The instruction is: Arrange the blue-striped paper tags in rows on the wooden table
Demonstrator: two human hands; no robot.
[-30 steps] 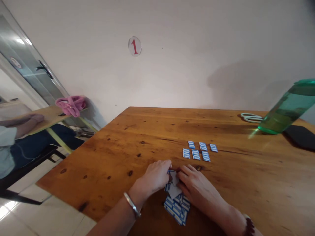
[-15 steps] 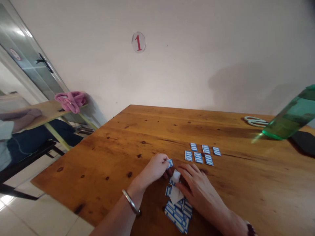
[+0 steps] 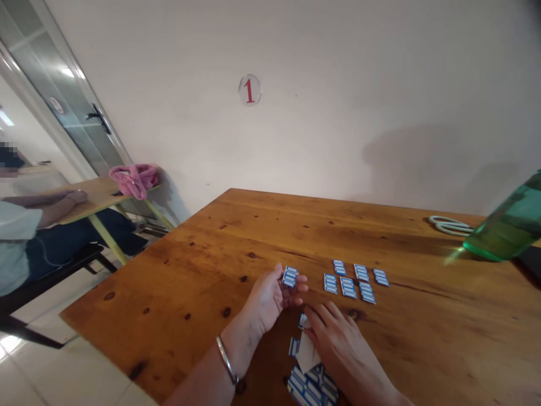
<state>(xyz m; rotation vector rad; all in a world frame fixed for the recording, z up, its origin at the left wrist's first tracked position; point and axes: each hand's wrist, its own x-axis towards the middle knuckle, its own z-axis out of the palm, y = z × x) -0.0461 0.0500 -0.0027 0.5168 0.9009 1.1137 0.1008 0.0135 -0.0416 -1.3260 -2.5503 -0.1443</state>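
My left hand (image 3: 274, 293), palm turned up, holds a small blue-and-white striped card (image 3: 289, 276) between thumb and fingers; its other fingers are partly spread. Lower and to the right, my right hand (image 3: 333, 335) is bent over the table, its fingertips closed at a small blue-edged white card (image 3: 302, 321). Part of that card is hidden by the fingers. Beneath the right hand lies a white slip of paper (image 3: 307, 354). Nearer me is a loose pile of blue-and-white cards (image 3: 310, 388), partly covered by the right forearm.
Several small stacks of blue-and-white cards (image 3: 347, 287) stand in two rows beyond my right hand. A green bottle (image 3: 502, 225), a white coiled cable (image 3: 450, 226) and a dark flat object (image 3: 530, 264) are at the right. Leftward, a person sits at another table with a pink cloth (image 3: 134, 179).
My left hand has turned palm up, showing the striped card's face. My right fingers have drawn together at the blue-edged card. The whole view has shifted slightly.
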